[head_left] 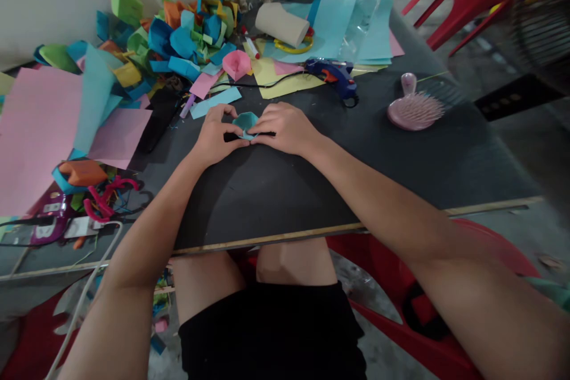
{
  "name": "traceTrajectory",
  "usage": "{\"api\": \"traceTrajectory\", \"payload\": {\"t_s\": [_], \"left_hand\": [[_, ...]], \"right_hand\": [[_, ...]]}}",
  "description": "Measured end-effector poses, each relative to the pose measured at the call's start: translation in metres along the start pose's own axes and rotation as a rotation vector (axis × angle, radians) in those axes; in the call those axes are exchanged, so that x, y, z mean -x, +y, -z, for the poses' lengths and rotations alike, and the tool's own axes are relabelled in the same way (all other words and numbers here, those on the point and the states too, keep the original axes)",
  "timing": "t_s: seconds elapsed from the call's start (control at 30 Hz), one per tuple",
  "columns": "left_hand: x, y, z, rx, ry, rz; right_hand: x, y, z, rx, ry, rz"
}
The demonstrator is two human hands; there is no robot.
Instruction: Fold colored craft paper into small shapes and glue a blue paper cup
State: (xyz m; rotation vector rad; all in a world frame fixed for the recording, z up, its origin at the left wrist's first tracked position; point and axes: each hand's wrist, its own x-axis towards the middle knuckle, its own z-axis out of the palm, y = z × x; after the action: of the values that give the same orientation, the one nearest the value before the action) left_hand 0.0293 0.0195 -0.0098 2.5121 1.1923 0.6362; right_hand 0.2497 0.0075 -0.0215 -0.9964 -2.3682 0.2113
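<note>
A small light-blue folded paper cup (pixel 246 121) is held between my two hands just above the dark tabletop (pixel 267 190). My left hand (pixel 218 136) pinches its left side, thumb low and index finger curled over the top. From the right, my right hand (pixel 287 127) grips the near rim with thumb and fingers closed on the paper. Beyond the hands lie a light-blue paper strip (pixel 216 102) and a pink folded paper cup (pixel 236 64). A blue glue gun (pixel 333 76) rests farther right, its black cord running left.
Colourful folded paper pieces (pixel 178 41) heap at the back left. Pink sheets (pixel 40 130) and pink scissors (pixel 104 199) lie left. A cardboard roll (pixel 281 24) sits at the back; a pink hairbrush (pixel 414 110) lies right. A fan (pixel 543 29) stands beyond the table's right edge.
</note>
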Motion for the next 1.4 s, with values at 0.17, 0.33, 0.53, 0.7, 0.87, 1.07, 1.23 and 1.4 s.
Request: {"api": "traceTrajectory", "payload": {"t_s": [0.17,0.33,0.53,0.7,0.87,1.07,1.23,1.4], "left_hand": [[0.0,0.001,-0.001,-0.025,-0.007,0.04],[0.002,0.004,-0.006,-0.052,0.031,0.099],[0.003,0.006,-0.006,-0.082,-0.021,0.042],[0.005,0.01,-0.001,-0.138,-0.004,0.037],[0.006,0.012,0.004,-0.186,0.032,0.068],[0.004,0.009,0.009,-0.202,-0.001,-0.036],[0.002,0.0,0.003,-0.102,0.05,-0.028],[0.001,-0.005,-0.001,0.003,0.063,-0.024]], "right_hand": [[0.002,-0.002,0.002,0.018,0.041,-0.055],[0.002,-0.003,0.002,-0.017,0.054,-0.01],[0.001,-0.003,0.002,-0.056,0.039,0.066],[0.001,0.0,-0.001,-0.029,0.02,0.061],[0.001,0.002,-0.004,0.006,0.014,0.062],[0.001,0.001,-0.002,0.079,-0.004,0.117],[0.001,-0.001,0.0,0.086,0.003,0.075],[0.001,-0.003,0.001,0.097,0.004,-0.031]]}}
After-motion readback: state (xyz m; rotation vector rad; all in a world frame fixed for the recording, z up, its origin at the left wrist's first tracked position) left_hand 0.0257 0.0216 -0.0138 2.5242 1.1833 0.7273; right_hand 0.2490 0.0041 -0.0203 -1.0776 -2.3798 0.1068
